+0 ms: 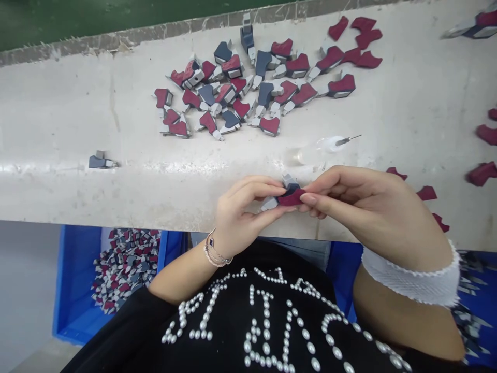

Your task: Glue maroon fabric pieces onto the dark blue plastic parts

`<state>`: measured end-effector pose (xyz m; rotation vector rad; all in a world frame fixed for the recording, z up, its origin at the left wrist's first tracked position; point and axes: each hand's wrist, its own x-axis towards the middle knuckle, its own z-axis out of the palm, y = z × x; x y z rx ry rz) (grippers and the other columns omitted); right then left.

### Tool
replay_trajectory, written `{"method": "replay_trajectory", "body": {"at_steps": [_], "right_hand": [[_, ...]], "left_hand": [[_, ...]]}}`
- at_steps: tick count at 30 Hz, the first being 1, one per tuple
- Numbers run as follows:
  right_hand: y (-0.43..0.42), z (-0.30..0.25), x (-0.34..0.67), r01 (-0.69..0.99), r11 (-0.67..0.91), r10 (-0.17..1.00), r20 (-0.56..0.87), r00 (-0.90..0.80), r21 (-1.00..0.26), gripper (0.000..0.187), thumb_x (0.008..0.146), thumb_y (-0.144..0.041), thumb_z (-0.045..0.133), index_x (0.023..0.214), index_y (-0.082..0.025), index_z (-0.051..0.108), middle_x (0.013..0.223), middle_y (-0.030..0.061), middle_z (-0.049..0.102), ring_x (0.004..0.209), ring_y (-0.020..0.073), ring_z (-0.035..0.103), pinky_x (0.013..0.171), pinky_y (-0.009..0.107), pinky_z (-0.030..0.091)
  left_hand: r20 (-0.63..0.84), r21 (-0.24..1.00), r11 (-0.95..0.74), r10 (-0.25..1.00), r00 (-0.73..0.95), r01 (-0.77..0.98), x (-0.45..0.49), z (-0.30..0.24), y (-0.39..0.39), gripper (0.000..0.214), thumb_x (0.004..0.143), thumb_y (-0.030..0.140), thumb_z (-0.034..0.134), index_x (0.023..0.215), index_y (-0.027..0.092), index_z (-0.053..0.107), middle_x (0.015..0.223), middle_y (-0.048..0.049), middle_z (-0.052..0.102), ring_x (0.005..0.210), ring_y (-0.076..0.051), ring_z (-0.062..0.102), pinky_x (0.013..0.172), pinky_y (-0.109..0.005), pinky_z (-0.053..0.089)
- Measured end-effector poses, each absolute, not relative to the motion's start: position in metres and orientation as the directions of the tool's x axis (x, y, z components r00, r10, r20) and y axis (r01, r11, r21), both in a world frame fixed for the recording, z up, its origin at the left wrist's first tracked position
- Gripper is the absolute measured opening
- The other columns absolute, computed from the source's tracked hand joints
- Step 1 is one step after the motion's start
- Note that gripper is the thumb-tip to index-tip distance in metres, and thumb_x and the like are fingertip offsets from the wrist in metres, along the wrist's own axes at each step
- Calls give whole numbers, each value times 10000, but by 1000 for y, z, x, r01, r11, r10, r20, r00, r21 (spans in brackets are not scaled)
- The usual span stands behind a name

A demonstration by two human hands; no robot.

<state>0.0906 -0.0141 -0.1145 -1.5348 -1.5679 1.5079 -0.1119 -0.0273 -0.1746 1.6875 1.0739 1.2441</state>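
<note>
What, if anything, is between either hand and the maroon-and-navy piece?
Nothing visible. The left hand holds the maroon-and-navy piece between thumb and fingers, and the right hand pinches its maroon edge. The needle-tipped bottle lies beyond them, not in between.

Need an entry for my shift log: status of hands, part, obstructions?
Left hand and right hand both gripping red-and-gray part. Needle-tipped bottle lying beyond them, not blocking the grip.

Looked like a small-parts assembly workshop. Showed as much in the long, scuffed bench (58,124) strewn with many near-identical small pieces (297,64), the blue bin (70,290) heaped with more, and the needle-tipped bottle (322,147) lying nearby.
</note>
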Motion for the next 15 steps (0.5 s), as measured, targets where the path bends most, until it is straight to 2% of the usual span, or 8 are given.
{"method": "replay_trajectory", "body": {"at_steps": [8,15], "right_hand": [[-17,-115,89,425,-227,923,-332,-193,-876,184,834,-414,748,840,-236,700,767,-15,696,633,105,652,477,172,524],[-18,-115,88,448,-226,932,-326,-159,-865,189,838,-408,741,842,-225,695,788,-16,705,664,123,674,543,220,540]], "left_hand": [[377,880,-413,908,184,234,-111,-172,-26,329,735,210,842,1026,242,691,1001,-35,741,931,-167,707,805,-333,629],[371,884,-409,909,191,229,-110,-171,-26,296,750,214,833,1010,240,695,991,-28,745,933,-168,707,819,-342,626]]}}
